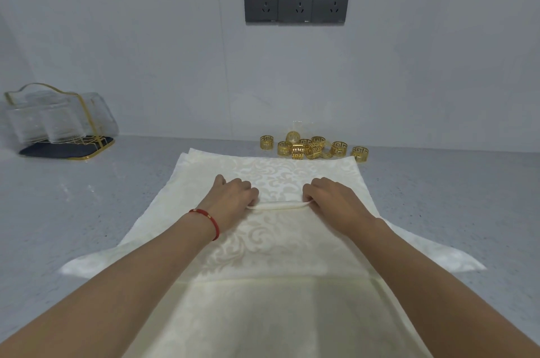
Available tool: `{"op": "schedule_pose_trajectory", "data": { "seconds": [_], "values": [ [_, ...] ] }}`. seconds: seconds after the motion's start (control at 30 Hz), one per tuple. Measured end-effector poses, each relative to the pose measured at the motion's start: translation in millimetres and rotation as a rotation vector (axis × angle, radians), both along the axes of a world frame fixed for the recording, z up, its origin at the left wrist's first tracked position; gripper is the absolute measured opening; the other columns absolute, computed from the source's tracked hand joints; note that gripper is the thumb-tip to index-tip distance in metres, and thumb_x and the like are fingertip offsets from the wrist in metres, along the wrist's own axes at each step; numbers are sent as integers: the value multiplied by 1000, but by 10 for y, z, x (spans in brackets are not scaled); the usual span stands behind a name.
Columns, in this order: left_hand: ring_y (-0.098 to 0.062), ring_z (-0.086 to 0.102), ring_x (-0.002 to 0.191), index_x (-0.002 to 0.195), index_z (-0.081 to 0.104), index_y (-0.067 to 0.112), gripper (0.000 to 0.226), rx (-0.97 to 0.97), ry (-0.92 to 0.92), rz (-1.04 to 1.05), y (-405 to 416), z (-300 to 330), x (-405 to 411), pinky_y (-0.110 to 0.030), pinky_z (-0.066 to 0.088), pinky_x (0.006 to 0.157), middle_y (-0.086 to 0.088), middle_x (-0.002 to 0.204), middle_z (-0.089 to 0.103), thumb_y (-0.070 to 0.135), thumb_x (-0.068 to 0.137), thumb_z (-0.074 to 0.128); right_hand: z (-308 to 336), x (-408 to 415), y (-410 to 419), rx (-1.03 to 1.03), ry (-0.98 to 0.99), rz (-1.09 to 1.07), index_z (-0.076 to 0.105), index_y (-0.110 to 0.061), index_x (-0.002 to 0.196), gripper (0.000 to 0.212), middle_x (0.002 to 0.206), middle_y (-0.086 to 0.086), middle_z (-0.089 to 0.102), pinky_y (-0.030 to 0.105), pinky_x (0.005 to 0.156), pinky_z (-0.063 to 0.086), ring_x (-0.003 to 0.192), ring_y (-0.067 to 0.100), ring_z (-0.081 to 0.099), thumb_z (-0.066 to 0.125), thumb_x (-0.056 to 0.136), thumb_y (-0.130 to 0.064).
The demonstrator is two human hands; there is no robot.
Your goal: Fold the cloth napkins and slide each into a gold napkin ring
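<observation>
A stack of cream damask napkins [277,243] lies spread on the grey counter, its near end reaching the frame's bottom. On the top napkin a short rolled edge [277,205] runs crosswise between my hands. My left hand [233,196], with a red cord bracelet at the wrist, pinches the roll's left end with curled fingers. My right hand [330,196] pinches the right end the same way. Several gold napkin rings [312,148] with a cut-out key pattern lie in a loose heap just beyond the napkins' far edge.
A clear ribbed holder with gold trim [58,120] stands on a dark tray at the back left. The grey counter [87,196] meets a pale wall carrying three dark sockets [296,1].
</observation>
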State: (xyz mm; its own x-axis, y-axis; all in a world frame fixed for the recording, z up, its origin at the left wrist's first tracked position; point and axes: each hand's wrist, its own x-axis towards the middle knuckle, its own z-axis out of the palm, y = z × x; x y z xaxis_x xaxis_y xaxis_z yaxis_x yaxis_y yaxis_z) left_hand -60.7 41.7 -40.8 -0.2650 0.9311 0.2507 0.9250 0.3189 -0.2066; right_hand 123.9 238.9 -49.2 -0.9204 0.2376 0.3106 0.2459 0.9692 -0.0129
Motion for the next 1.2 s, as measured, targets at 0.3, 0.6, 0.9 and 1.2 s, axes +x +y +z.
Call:
{"op": "schedule_pose_trajectory", "data": {
  "seconds": [0.3,0.6,0.9,1.2],
  "values": [
    [-14,63,85,101,73,21,29,236,-562,41,-200,-77,-63,-24,50,78,5,92,67,1,90,55,47,34,-28,-262,3,-110,70,-19,102,16,97,-3,65,36,75,52,91,21,61,54,99,-20],
    [-17,47,96,93,63,23,16,86,-277,132,-132,-30,-16,-35,37,78,11,89,60,9,91,55,88,23,-51,-131,-67,-112,66,-21,102,8,100,-5,66,35,82,43,96,20,57,59,98,-22],
    [-19,43,81,101,52,22,36,-103,102,-81,-65,63,-23,-29,26,69,6,92,49,-7,80,51,135,105,-47,142,-150,-15,59,-20,101,18,97,-1,56,34,64,35,86,21,51,56,91,-6],
    [-11,58,80,103,67,22,19,168,-513,63,-247,-21,-70,-22,46,74,7,90,64,11,93,56,85,230,7,-403,46,-86,73,-29,113,23,92,-8,70,33,79,52,86,16,63,59,98,-20]
  ]
}}
